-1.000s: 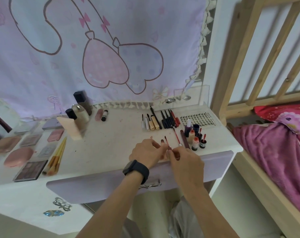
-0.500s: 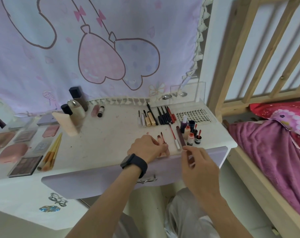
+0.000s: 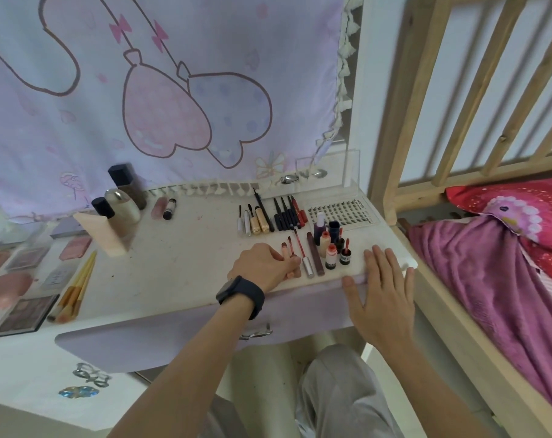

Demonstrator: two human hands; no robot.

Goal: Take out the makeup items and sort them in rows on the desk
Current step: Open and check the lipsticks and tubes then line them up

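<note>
Makeup lies in rows on the white desk [image 3: 173, 263]. Pens and mascaras [image 3: 271, 214] form a back row; lip wands [image 3: 300, 248], a dark stick [image 3: 314, 254] and small bottles [image 3: 330, 245] sit nearer the front edge. My left hand [image 3: 263, 265], with a black watch on the wrist, rests on the desk with its fingers curled on a pink lip wand [image 3: 285, 249]. My right hand [image 3: 380, 292] is flat and spread at the desk's front right corner, holding nothing.
Foundation bottles [image 3: 119, 203] stand at the back left. Brushes [image 3: 77, 290], a palette [image 3: 25, 314] and pink compacts [image 3: 6, 287] lie at the left. A lash tray [image 3: 342, 213] and clear box [image 3: 328, 169] sit back right. A wooden bed rail [image 3: 404, 128] and purple blanket [image 3: 489, 279] are on the right.
My right hand has let go of the wand it pinched and moved right to the desk corner, now spread flat. My left hand stays on the lip wands.
</note>
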